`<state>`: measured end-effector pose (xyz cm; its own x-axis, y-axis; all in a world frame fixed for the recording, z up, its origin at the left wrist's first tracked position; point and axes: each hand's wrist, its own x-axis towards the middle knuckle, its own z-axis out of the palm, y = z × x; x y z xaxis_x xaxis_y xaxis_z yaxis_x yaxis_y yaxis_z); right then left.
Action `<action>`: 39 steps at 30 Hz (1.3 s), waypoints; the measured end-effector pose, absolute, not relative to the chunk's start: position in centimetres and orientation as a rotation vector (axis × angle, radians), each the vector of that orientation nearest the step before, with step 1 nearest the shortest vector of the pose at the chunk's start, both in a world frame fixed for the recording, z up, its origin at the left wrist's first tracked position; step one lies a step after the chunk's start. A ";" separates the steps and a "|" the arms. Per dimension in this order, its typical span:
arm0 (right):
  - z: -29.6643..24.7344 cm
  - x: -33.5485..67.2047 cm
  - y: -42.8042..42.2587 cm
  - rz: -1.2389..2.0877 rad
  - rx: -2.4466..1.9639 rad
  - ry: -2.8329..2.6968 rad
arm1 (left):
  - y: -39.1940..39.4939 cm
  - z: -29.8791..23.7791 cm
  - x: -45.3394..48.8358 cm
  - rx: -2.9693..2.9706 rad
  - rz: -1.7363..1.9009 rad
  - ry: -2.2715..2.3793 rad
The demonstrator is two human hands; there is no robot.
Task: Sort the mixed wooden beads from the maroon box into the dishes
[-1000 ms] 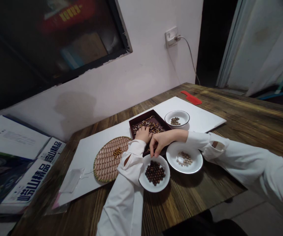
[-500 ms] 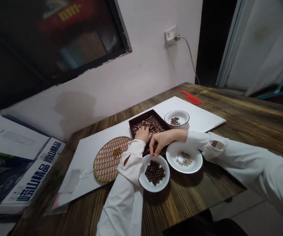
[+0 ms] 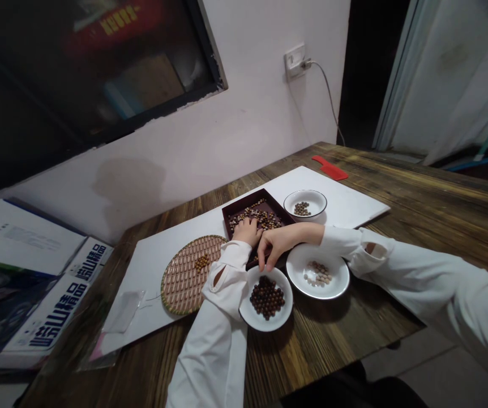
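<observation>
My left hand (image 3: 247, 232) rests in the dark red tray (image 3: 278, 198), its fingers spread over mixed brown and tan beads (image 3: 265, 218). My right hand (image 3: 274, 245) points down above the rim of a white bowl (image 3: 256, 322) of dark brown beads (image 3: 266, 298). Thumb and forefinger are pinched together there; whatever lies between them is too small to make out. Under my right wrist sits a wider white bowl (image 3: 338, 286) with pale beads (image 3: 318, 273). Left of my left sleeve, a round woven tray (image 3: 180, 289) carries yellowish-brown beads (image 3: 202, 263).
Behind my right forearm stands a black-rimmed white bowl (image 3: 318, 204) with greyish-brown beads. A white board (image 3: 142, 266) lies beneath most containers on the wooden table (image 3: 312, 351). A red comb (image 3: 331, 169) is at the back, a clear plastic bag (image 3: 123, 313) at the left, near printed boxes (image 3: 52, 317).
</observation>
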<state>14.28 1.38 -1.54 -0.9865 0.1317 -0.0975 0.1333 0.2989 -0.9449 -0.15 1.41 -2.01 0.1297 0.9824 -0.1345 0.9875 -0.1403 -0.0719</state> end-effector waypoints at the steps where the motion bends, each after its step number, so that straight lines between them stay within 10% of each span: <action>1: -1.5 14.3 1.4 -1.841 0.262 2.529 | 1.4 -2.0 -0.2 2.334 -0.226 2.035; 39: -0.9 14.5 1.1 -1.839 0.286 2.518 | 1.3 -1.9 -0.1 2.348 -0.219 2.036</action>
